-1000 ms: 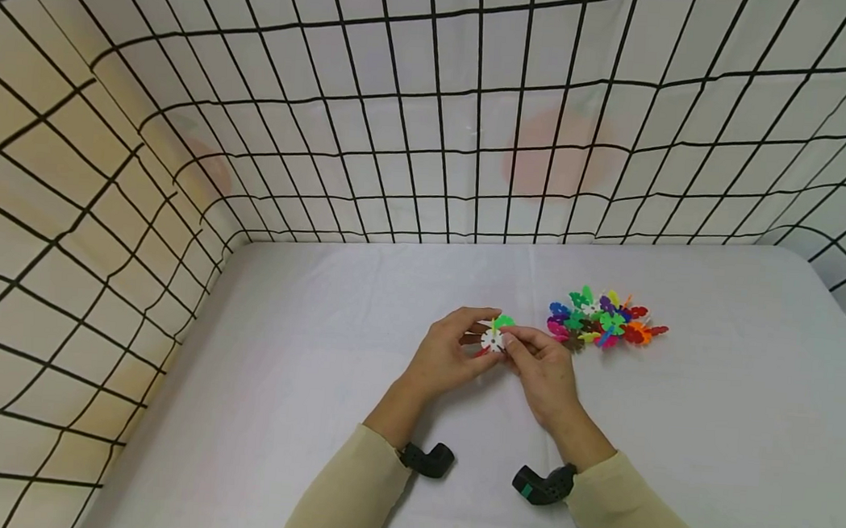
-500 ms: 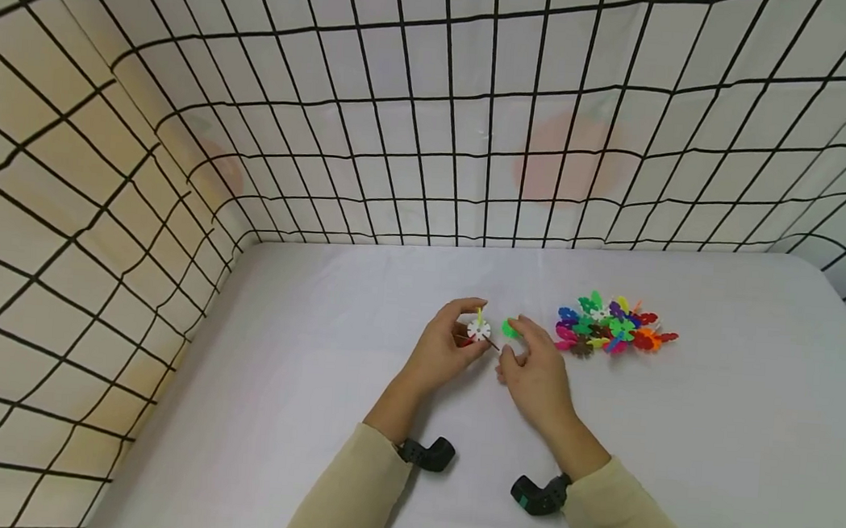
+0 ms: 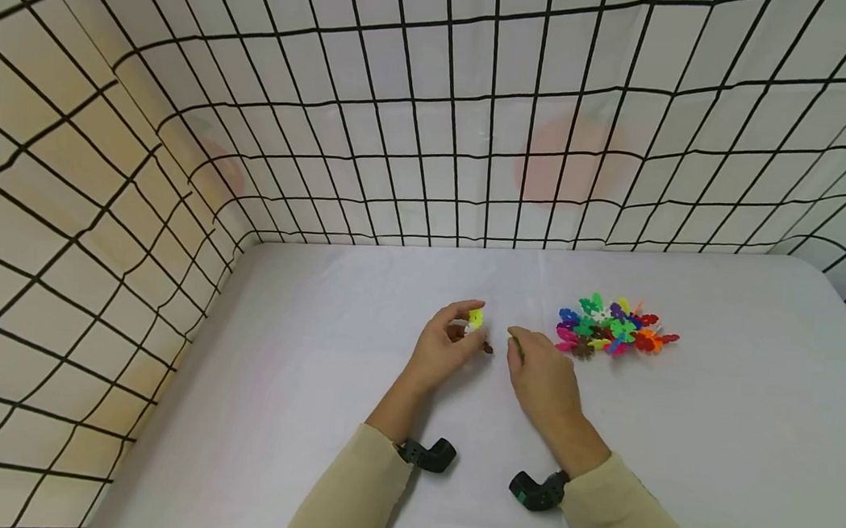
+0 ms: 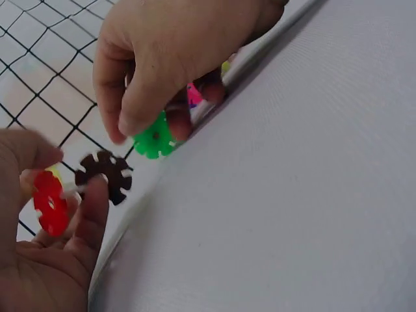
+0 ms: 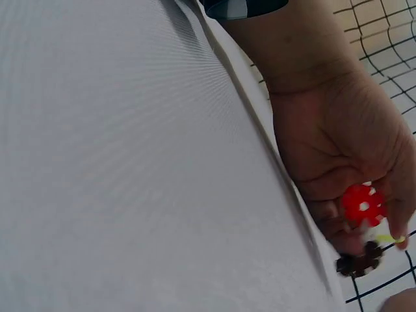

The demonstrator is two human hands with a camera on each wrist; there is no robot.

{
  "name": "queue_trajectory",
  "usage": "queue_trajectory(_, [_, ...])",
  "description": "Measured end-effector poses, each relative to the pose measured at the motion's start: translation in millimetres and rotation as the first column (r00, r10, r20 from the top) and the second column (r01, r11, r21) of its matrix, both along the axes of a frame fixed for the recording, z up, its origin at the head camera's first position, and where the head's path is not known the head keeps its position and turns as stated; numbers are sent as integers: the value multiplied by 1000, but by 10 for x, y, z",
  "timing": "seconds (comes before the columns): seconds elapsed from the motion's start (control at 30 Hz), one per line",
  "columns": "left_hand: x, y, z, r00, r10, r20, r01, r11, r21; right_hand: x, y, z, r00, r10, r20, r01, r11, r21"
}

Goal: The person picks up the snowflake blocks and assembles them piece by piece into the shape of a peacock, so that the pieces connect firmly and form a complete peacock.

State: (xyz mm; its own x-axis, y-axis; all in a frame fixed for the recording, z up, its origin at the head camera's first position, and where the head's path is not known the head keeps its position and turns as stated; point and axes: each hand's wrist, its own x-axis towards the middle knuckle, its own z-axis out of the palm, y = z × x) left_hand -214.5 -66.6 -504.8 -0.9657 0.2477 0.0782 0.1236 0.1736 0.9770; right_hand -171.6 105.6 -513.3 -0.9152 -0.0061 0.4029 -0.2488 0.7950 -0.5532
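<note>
My left hand (image 3: 443,348) holds a small joined cluster of notched plastic snowflake discs between thumb and fingers. In the left wrist view a red disc (image 4: 51,203) and a brown disc (image 4: 116,174) stand out from it, with the thumb against the brown one. The cluster's yellow disc (image 3: 476,319) shows in the head view, above a partly hidden white one. A short gap to the right, my right hand (image 3: 545,378) pinches a green disc (image 4: 155,144) by its edge, apart from the cluster. Its upper part is hidden behind the fingertips.
A pile of many-coloured snowflake discs (image 3: 611,328) lies on the white-covered table (image 3: 299,386), right of my right hand. Black wire mesh (image 3: 431,127) stands along the back and sides, with pale cloth behind it.
The hands have drawn apart, and the green disc has come away from the cluster in the right hand. The left hand has turned the cluster, so yellow now faces up instead of white.
</note>
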Motion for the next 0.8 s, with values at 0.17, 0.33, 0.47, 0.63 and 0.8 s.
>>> queue_trajectory(0.17, [-4,4,8,998,28,53,-32,997,70,-24,4,-38,998,57,19,-45,920,-390])
queue_trajectory(0.33, [-7,-2,21,997,26,72,-31,997,70,-29,27,2,981,164,104,-44,710,-703])
queue_trajectory(0.47, [-12,-2,36,996,28,80,-34,997,75,-25,44,16,974,193,115,-34,634,-773])
queue_trajectory(0.63, [-13,-3,60,991,35,126,-44,996,72,-21,59,2,978,171,120,-25,668,-743])
queue_trajectory(0.8, [-25,-2,80,979,27,204,-58,987,149,-20,69,5,971,201,128,-43,677,-735])
